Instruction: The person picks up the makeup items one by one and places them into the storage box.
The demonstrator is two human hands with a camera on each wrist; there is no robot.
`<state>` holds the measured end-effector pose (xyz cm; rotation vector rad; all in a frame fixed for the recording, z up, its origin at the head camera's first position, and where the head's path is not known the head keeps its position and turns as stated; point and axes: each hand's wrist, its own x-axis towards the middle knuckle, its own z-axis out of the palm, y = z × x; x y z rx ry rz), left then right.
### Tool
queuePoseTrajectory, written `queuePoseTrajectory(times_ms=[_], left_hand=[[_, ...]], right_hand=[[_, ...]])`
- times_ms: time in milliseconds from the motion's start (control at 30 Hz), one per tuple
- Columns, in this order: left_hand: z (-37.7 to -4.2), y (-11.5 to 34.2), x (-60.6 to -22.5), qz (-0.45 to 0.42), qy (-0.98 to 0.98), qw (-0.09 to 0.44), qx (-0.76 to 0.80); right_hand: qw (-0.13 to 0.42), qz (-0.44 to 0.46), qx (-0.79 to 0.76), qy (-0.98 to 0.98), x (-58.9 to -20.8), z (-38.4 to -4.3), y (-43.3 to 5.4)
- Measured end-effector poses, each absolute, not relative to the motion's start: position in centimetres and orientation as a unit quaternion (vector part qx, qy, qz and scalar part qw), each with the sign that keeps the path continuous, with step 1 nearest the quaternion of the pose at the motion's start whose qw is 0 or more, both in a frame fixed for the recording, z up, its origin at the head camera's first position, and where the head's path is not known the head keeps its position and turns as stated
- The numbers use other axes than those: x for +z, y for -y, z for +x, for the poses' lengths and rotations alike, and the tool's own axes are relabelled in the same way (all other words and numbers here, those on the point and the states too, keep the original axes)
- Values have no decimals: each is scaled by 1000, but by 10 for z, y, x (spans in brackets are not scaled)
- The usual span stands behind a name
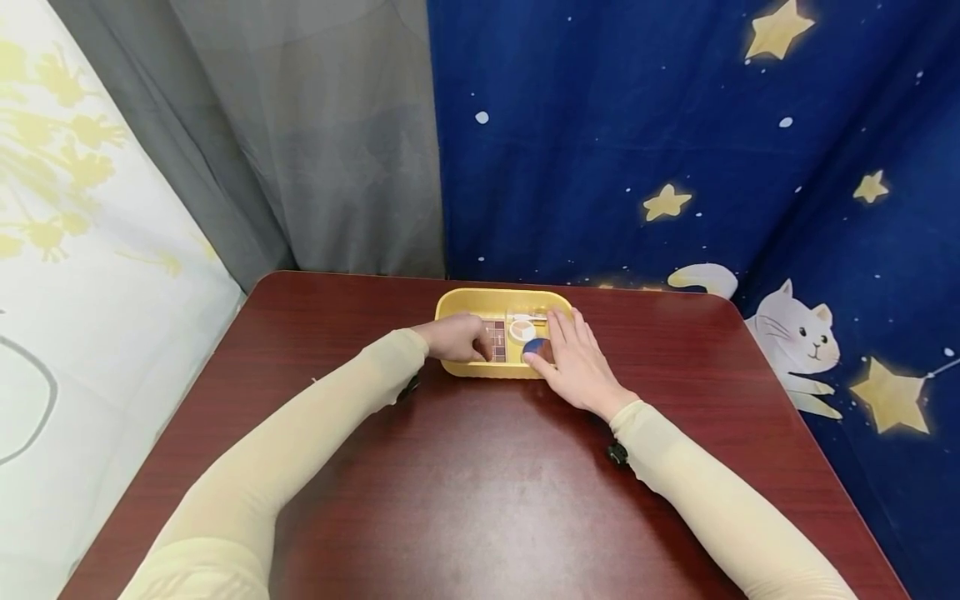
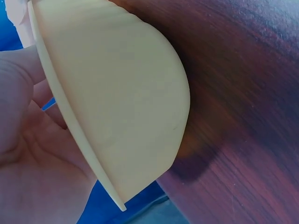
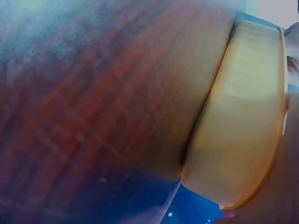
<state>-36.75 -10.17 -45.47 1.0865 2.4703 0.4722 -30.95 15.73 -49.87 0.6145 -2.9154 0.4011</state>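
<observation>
A yellow plastic basket stands near the table's far edge. My left hand reaches over its left rim, fingers bent down beside an eyeshadow palette with brownish squares. In the left wrist view the basket's wall hides those fingertips; I cannot tell whether they pinch anything. My right hand lies across the right rim with fingers extended. Its thumb is at a round blue item, partly covered. Between the hands sits a round white-rimmed compact with peach-toned sections.
Slender pale items lie along the basket's far side, in the right part behind a divider. The dark red wooden table reaches toward me. A grey curtain and a blue star-patterned curtain hang behind it.
</observation>
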Motion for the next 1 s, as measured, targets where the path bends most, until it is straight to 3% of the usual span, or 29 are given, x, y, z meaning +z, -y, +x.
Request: queuePoseTrajectory(times_ms=[600, 833, 1000], left_hand=[[-370, 103, -463, 398, -884, 174, 171], [-367, 106, -459, 395, -884, 143, 204], [-356, 107, -448, 343, -903, 106, 236]], right_hand=[[65, 206, 133, 967, -499, -308, -156], [69, 209, 136, 966, -498, -311, -157], [75, 217, 140, 963, -497, -310, -160]])
